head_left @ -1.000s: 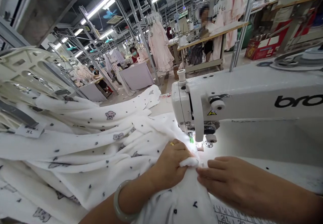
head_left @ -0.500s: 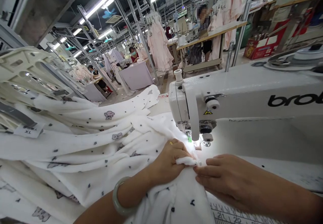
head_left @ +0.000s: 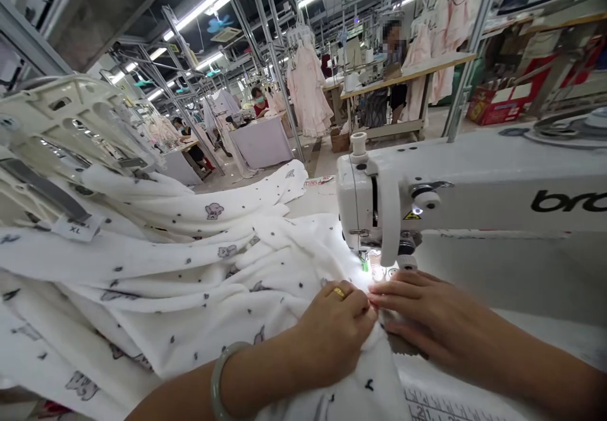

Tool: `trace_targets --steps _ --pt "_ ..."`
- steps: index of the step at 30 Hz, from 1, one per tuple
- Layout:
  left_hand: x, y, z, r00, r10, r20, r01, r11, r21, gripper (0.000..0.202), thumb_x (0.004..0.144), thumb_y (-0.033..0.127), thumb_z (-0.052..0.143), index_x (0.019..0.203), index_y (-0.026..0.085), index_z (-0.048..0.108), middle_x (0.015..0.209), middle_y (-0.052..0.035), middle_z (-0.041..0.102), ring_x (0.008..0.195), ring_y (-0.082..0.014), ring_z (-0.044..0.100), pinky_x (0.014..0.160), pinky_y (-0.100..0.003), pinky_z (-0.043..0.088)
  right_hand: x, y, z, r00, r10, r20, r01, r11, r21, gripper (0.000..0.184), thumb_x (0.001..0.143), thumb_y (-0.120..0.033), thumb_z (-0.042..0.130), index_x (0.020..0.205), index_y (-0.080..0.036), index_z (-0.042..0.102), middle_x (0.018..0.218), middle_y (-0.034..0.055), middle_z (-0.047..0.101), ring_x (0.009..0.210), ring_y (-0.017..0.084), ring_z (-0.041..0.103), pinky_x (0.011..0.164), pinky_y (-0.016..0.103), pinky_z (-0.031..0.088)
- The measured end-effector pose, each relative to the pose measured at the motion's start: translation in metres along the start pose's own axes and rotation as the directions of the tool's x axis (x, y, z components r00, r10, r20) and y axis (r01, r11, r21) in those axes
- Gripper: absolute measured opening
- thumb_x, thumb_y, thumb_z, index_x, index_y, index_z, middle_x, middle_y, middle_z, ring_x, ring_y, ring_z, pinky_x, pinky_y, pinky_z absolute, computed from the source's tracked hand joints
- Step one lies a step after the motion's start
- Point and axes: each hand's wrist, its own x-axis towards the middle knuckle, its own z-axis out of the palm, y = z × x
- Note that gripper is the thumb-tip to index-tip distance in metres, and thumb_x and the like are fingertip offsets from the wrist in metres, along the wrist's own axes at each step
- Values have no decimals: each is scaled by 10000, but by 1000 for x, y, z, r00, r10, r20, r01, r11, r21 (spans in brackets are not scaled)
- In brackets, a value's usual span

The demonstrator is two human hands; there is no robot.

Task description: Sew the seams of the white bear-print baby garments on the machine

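Observation:
White plush fabric (head_left: 265,282) with small dark marks and grey animal prints spreads in folds across the left and front of the sewing machine (head_left: 455,181). My left hand (head_left: 334,332), with a ring and a pale bangle, is closed on the fabric's edge just before the needle area. Beside it, my right hand (head_left: 427,310) has its fingers stretched out, fingertips touching the fabric edge close to the left fingers, thumb apart below. The lit presser foot (head_left: 364,262) stands just beyond both hands. What lies under my left fingers is hidden.
A ruler strip (head_left: 436,405) runs along the table's front edge. Cream plastic hangers (head_left: 61,114) and an XL size tag (head_left: 78,226) are at left. Behind are hanging pink garments (head_left: 308,89), a red box (head_left: 497,102) and co-workers at other machines.
My left hand has turned and drawn slightly nearer, and the folded fabric edge no longer shows in it. My right hand has moved forward toward the presser foot. The view has shifted slightly.

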Motion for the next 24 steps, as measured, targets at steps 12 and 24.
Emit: trace_targets --steps 12,24 --pt "19 -24 1 999 -48 25 51 991 -120 400 791 -13 468 1155 116 574 1106 -129 647 1088 -259 603 1009 -392 505 -4 16 11 987 137 -88 -148 978 -147 411 1036 -408 497 1444 -368 530 1202 28 723 1068 274 685 989 512 464" --pt "31 -33 -3 985 -132 112 149 976 -160 429 780 -1 514 1170 168 576 1166 -122 645 1092 -277 632 992 -422 521 0 20 6 980 153 -128 -173 970 -173 386 1035 -447 487 1369 -281 589 1126 75 731 1041 299 671 1018 556 464"
